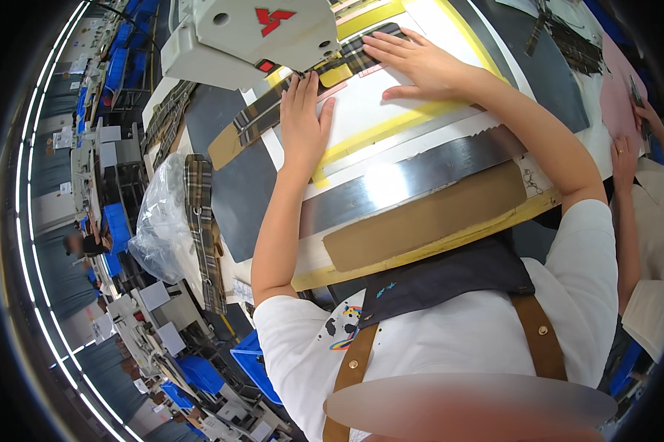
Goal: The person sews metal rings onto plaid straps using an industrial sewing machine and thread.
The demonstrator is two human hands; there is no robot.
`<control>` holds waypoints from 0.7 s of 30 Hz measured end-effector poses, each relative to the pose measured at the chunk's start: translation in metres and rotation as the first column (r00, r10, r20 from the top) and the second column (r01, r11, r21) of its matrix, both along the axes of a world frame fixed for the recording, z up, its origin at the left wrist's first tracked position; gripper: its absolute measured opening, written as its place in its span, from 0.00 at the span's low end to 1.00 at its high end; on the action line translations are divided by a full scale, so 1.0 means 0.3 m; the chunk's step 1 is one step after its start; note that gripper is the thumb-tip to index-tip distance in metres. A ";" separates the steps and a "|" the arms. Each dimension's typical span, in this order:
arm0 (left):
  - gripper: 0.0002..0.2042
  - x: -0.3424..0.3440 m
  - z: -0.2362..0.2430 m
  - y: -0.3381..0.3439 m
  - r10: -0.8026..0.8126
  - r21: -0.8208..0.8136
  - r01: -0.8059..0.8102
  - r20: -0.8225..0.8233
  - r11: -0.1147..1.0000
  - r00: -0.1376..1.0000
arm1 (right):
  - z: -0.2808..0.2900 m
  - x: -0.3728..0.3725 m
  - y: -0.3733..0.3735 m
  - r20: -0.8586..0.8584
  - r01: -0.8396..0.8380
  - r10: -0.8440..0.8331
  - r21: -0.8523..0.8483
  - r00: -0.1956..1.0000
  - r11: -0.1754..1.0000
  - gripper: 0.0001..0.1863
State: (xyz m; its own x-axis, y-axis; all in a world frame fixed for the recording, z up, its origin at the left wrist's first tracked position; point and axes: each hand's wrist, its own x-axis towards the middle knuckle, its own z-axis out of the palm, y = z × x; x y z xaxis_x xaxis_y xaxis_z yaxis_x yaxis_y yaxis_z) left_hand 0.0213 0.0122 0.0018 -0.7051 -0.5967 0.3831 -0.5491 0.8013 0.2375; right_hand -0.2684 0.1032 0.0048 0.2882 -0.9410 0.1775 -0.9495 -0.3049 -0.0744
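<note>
My left hand [303,121] lies with its fingers stretched out, the tips on a plaid fabric strip [258,114] just below the sewing machine head [244,33]. Farther right, my right hand [424,66] rests flat, fingers spread, over the right part of the plaid fabric. Between the two hands a small yellow patch [336,75] shows beside the strip. Under both hands is a white sheet [391,129] edged with yellow tape. A tan piece [224,147] sticks out at the strip's left end. The needle area is partly hidden by the machine head and my fingertips.
A shiny metal plate [413,171] and a brown board [435,215] lie along the near table edge. To the left are plaid straps [198,195] and a clear plastic bag [159,236]. At the right, another person's hands [625,163] are near a pink sheet [617,92].
</note>
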 end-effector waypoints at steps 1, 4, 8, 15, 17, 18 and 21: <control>0.26 0.008 -0.004 -0.007 0.009 -0.001 -0.009 -0.008 1.000 1.000 | 0.004 -0.016 0.015 0.005 0.019 -0.019 -0.002 1.000 1.000 0.48; 0.25 0.037 -0.007 -0.036 0.083 -0.009 -0.083 0.003 0.997 0.997 | 0.024 -0.067 0.033 0.064 0.015 -0.015 0.003 0.998 1.000 0.44; 0.24 0.045 -0.014 -0.044 0.075 -0.003 -0.075 -0.039 0.997 0.996 | 0.108 -0.110 -0.045 0.219 0.115 -0.126 0.060 0.968 0.992 0.31; 0.23 0.024 -0.017 -0.049 0.056 -0.021 -0.058 -0.068 0.998 0.996 | 0.143 -0.122 -0.230 0.233 0.204 -0.125 -0.354 0.964 0.913 0.27; 0.23 0.030 -0.019 -0.044 0.065 -0.021 -0.067 -0.071 0.998 0.995 | 0.175 -0.087 -0.247 0.229 0.217 -0.154 -0.280 0.961 0.935 0.27; 0.23 0.032 -0.019 -0.044 0.067 -0.021 -0.068 -0.073 0.997 0.995 | 0.192 -0.077 -0.247 0.222 0.237 -0.191 -0.203 0.956 0.950 0.26; 0.23 0.054 -0.029 -0.041 0.080 -0.026 -0.082 -0.074 0.996 0.994 | 0.252 -0.039 -0.216 0.175 0.184 -0.175 -0.039 0.969 0.982 0.27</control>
State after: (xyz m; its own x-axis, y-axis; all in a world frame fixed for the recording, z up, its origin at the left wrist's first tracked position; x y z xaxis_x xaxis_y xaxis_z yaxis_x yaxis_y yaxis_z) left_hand 0.0376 -0.0002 -0.0070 -0.6248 -0.6382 0.4497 -0.5943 0.7624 0.2562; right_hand -0.2802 0.0385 0.0805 0.0768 -0.9620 0.2620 -0.9639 -0.1389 -0.2272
